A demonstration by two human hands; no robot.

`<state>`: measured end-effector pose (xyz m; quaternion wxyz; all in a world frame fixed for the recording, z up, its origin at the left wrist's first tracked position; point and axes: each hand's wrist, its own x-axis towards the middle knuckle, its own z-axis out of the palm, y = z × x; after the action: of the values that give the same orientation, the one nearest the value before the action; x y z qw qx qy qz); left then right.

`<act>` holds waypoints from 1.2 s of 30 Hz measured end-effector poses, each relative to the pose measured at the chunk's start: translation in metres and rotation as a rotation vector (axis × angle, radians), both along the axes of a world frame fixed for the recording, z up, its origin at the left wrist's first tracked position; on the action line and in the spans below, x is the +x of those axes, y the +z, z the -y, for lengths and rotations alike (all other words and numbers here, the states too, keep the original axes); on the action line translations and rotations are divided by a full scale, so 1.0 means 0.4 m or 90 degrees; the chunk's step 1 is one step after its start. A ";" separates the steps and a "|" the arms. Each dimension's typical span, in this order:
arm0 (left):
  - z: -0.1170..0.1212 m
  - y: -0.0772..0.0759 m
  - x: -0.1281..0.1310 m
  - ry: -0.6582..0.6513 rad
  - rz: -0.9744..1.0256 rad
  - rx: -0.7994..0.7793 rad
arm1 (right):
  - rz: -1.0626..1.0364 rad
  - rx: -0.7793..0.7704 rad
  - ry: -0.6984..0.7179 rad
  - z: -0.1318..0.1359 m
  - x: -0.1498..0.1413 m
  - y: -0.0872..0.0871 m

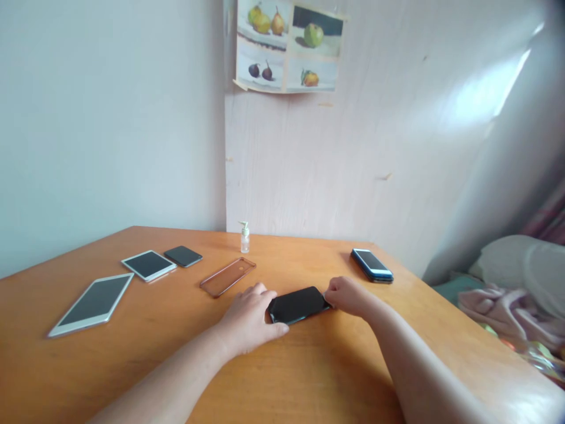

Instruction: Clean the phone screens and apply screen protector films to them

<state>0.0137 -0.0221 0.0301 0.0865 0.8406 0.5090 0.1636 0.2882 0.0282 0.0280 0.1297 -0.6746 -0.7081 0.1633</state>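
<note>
A black smartphone (299,304) lies screen up on the wooden table, a little tilted across the view. My left hand (251,318) grips its left end, thumb at the near edge and fingers at the far edge. At the phone's right end, my right hand (346,296) is closed in a fist-like pinch. A pale bit shows by its fingertips, too small to name. Just beyond my left hand lies a clear, brownish phone case (228,277). A small clear pump bottle (245,238) with a whitish top stands upright behind the case.
To the left lie a large white tablet (95,301), a smaller white tablet (149,265) and a dark flat device (183,255). Stacked phones (372,265) rest near the table's right edge. A wall with fruit pictures (289,47) rises behind; bedding (507,312) is at right.
</note>
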 end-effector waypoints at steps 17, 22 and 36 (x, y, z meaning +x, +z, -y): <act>-0.025 -0.018 -0.016 -0.047 0.075 -0.041 | -0.108 -0.123 0.049 0.000 0.036 0.034; -0.034 -0.029 -0.022 -0.065 0.088 -0.038 | -0.088 -0.126 0.051 0.003 0.024 0.040; -0.040 -0.031 -0.024 -0.067 0.075 -0.051 | -0.019 -0.145 0.084 0.023 0.026 0.074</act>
<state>0.0039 -0.0061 0.0178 0.1582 0.8509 0.4643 0.1879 0.2987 0.0189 0.0576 0.0517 -0.6343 -0.7259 0.2609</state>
